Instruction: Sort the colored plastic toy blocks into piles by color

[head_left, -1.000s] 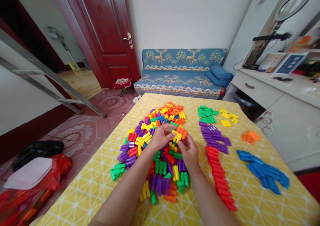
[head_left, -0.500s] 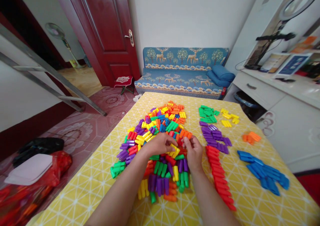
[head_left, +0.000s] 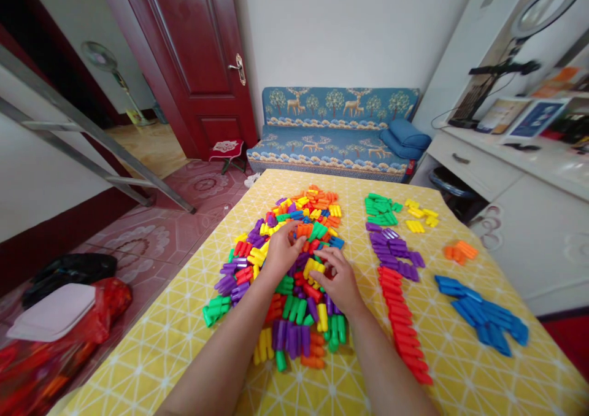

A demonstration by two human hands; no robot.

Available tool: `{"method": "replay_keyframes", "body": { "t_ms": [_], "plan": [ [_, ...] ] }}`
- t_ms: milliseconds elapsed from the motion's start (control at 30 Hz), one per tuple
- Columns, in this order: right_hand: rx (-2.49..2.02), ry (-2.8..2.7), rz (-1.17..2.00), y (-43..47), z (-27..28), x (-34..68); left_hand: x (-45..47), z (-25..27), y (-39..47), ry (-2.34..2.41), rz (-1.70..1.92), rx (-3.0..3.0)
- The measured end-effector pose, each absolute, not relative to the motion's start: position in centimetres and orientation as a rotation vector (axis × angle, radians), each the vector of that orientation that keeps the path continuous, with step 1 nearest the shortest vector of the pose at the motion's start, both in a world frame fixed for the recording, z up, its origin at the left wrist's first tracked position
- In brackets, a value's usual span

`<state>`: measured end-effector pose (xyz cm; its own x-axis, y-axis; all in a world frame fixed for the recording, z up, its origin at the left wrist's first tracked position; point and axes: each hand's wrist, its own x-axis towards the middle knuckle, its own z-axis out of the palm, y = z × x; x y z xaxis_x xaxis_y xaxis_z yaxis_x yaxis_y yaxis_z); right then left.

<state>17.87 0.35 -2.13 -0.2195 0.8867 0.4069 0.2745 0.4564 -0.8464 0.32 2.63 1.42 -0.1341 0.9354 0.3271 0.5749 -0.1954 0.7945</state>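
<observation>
My left hand is over the upper middle of a heap of coloured plastic blocks, its thumb and fingers closed on an orange block shaped like joined tubes. To its right, my right hand hovers low over the heap with its fingers apart. A yellow block lies by its thumb and fingertips. Below the hands are a purple block and a green block, among red, blue and other pieces.
Sorted blocks lie to the right on the yellow tablecloth: a green group, yellow group, purple group, red row, orange group and blue group. A blue sofa stands beyond the table.
My left hand has moved up and left, from the yellow block to an orange one. My right hand has shifted left and its fingers have spread beside the yellow block.
</observation>
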Motion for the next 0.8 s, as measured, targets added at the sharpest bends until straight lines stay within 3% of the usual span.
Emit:
{"method": "replay_keyframes", "body": {
  "t_ms": [333,533,800],
  "plan": [
    [-0.974,-1.696,0.728,-0.5,-1.1,16.9,0.3,0.1,2.7,1.848,1.017,2.246],
    [-1.049,-1.266,0.777,-0.9,2.8,18.1,0.3,0.1,2.6,1.895,1.026,2.199],
    [-1.326,-0.692,0.656,10.9,4.1,32.0,0.6,0.2,2.4,1.900,1.043,2.170]
  ]
}}
